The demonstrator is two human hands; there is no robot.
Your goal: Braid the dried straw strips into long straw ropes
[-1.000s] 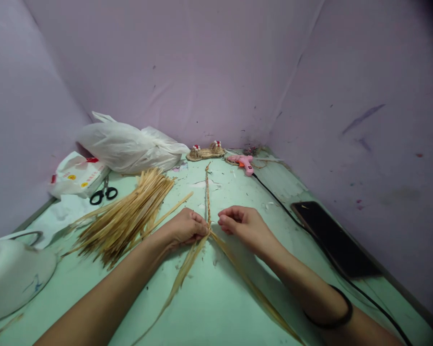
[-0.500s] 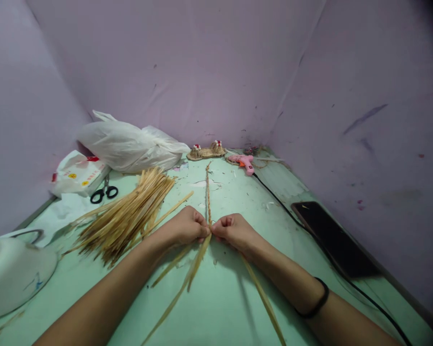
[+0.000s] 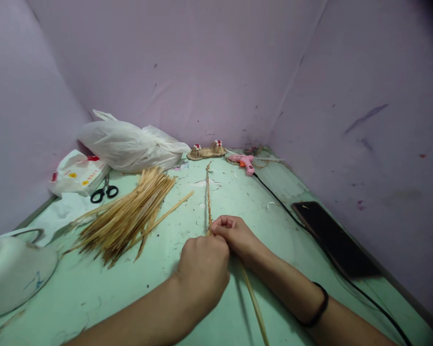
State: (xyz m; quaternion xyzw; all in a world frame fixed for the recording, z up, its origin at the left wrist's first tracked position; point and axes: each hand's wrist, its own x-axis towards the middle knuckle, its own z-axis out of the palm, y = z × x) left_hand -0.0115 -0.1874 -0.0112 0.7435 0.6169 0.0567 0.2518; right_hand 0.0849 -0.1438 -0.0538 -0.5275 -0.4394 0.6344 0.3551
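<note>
Plant-fibre braid (image 3: 208, 197) could loosen if the pinch slips
Right hand (image 3: 236, 235) fingers pinch its near end, the rest reaching toward 12 o'clock; left hand (image 3: 204, 271) curls, its hold hidden; an uneven tug might split the strand (image 3: 254, 302) at 5 o'clock.

I'm seeing on my monitor a green tabletop (image 3: 245, 197) carrying dry strips (image 3: 130, 216) centre-left, a braid (image 3: 208, 194) mid-frame and, probably, a phone (image 3: 330, 233) at right.

A white bag (image 3: 126, 146) lies left, a pink glue gun (image 3: 248, 165) and phone (image 3: 332, 235) right
</note>
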